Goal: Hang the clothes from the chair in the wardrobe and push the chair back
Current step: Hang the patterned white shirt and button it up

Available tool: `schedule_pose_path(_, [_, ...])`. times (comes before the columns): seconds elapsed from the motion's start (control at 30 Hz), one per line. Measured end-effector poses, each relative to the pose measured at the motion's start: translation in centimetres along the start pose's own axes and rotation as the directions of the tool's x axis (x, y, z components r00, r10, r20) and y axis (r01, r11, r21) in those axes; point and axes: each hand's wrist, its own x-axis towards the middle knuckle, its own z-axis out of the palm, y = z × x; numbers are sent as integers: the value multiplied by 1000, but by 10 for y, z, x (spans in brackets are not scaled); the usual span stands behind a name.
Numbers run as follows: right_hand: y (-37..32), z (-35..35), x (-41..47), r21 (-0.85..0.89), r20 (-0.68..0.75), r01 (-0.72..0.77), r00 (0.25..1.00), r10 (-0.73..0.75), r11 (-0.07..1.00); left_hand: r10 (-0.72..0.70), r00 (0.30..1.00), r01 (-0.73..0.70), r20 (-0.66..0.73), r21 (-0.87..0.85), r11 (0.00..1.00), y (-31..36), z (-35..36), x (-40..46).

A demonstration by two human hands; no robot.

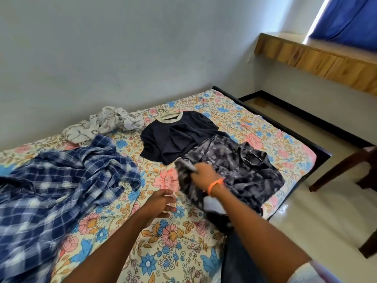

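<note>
Nearest to us, both forearms reach out over the bed [163, 252], which wears a floral sheet. Our left hand [161, 203] hovers just above the sheet with its fingers loosely spread and nothing in them. Our right hand [204, 174], with an orange band [216, 183] at the wrist, has its fingers curled round a fold of the grey mottled shirt [244, 172], lifting that edge off the bed; the motion blurs it, so we cannot tell how much cloth is gathered. The rest of this shirt lies spread near the bed's right edge, and a wire hanger [251, 153] shows at its collar.

To our left a blue plaid shirt [61, 180] sprawls rumpled across the sheet. Beyond the hands a dark navy T-shirt [177, 135] with a pale collar lies flat, touching the grey shirt's far side. Farther still, by the wall, sits a crumpled white patterned garment [106, 123]. At the right edge of our view, on the floor beside the bed, we see part of the dark wooden chair [346, 166]. Beyond it run a wooden shelf [316, 58] and a blue curtain [350, 19].
</note>
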Motion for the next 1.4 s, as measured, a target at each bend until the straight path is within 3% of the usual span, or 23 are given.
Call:
schedule_pose_path(0.1, [48, -56, 28, 21, -99, -191, 976, 192, 981, -13, 1000, 12, 0, 139, 990, -5, -2, 7])
schedule_pose_path(0.2, [103, -121, 51, 98, -286, -366, 880, 378, 926, 1, 1000, 1, -12, 208, 978, -5, -6, 15])
schedule_pose_path(0.3, [140, -171, 74, 132, -554, -419, 720, 418, 898, 21, 998, -7, -57, 234, 972, -5, -15, 27])
schedule_pose_path(0.37, [144, -185, 92, 67, -616, -412, 699, 363, 909, 53, 994, -22, -99, 287, 958, -5, -23, 36])
schedule_pose_path(0.47, [127, -161, 112, -102, -514, -490, 771, 375, 866, 101, 986, -27, -135, 461, 887, -14, -42, 51])
schedule_pose_path(0.53, [108, -123, 120, -270, -403, -487, 841, 362, 831, 86, 980, 44, -181, 613, 789, -25, -64, 57])
schedule_pose_path(0.6, [80, -82, 128, -369, -291, -321, 931, 220, 872, 53, 961, 177, -271, 750, 637, -45, -93, 62])
schedule_pose_path(0.67, [49, -38, 136, -366, -31, -61, 998, 54, 929, 15, 945, 269, -328, 799, 539, -64, -125, 61])
schedule_pose_path(0.73, [14, 11, 134, -325, 334, 140, 942, -25, 935, 8, 928, 321, -372, 813, 486, -79, -156, 55])
schedule_pose_path(0.8, [-18, 58, 127, -295, 556, 273, 828, -68, 916, 11, 919, 341, -393, 810, 476, -85, -178, 50])
schedule_pose_path(0.9, [-62, 117, 154, -334, 514, 461, 820, -251, 822, 70, 898, 322, -435, 757, 568, -90, -196, 61])
schedule_pose_path(1.0, [-105, 151, 209, -364, 356, 479, 864, -356, 799, 246, 772, 339, -586, 707, 621, -96, -194, 77])
schedule_pose_path(1.1, [-146, 170, 275, -613, 209, 420, 903, -375, 669, 390, 652, 346, -650, 713, 610, -104, -190, 89])
schedule_pose_path(1.17, [-169, 176, 316, -719, 177, 368, 917, -357, 589, 420, 619, 325, -664, 703, 632, -114, -190, 96])
schedule_pose_path(1.3, [-184, 187, 384, -738, 223, 350, 934, -281, 577, 405, 625, 354, -668, 704, 616, -129, -194, 110])
schedule_pose_path(1.4, [-190, 193, 398, -602, 229, 367, 930, -287, 709, 390, 634, 362, -668, 702, 613, -131, -194, 113])
